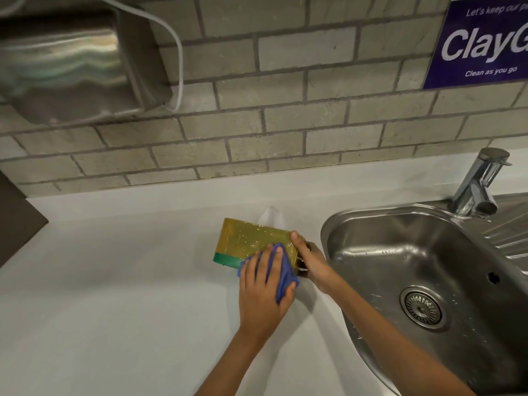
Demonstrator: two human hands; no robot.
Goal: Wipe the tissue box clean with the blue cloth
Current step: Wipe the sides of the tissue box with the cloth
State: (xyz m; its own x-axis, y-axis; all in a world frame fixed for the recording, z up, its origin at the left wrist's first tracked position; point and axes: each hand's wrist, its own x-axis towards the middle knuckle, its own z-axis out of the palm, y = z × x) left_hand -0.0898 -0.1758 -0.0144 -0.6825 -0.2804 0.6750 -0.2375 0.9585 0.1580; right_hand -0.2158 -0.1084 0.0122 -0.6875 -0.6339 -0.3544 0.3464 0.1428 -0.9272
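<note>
A yellow tissue box (248, 238) with a green lower band lies tipped on the white counter (114, 281), and a white tissue (271, 215) sticks out behind it. My left hand (263, 292) presses a crumpled blue cloth (281, 270) against the box's near right corner, fingers spread over the cloth. My right hand (308, 258) grips the box's right end, thumb on its upper edge. The box's right end face is hidden by that hand.
A steel sink (428, 252) with a drain (422, 308) lies right of the box, with a chrome tap (480, 187) behind it. A steel dispenser (65, 64) with a white cable hangs on the brick wall at upper left. A blue sign (483, 44) hangs at upper right.
</note>
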